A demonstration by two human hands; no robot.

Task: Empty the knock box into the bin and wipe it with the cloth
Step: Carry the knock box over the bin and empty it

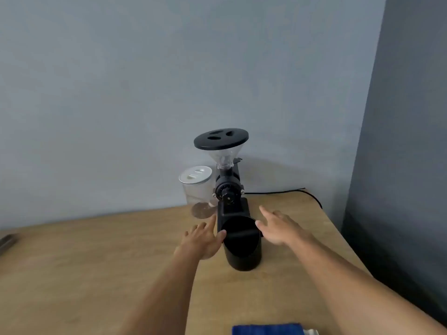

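Note:
A black round knock box with a bar across its open top stands upright on the wooden table, just in front of a coffee grinder. My left hand is at its left side, fingers apart, thumb touching the rim. My right hand hovers at its right side with spread fingers, fingertips close to the rim. Neither hand holds anything. A blue cloth lies at the near table edge, partly cut off by the frame. No bin is in view.
A black coffee grinder with a clear hopper stands behind the knock box. A clear jar with a white lid sits to its left. A black cable runs right along the wall. A dark wall borders the table's right edge.

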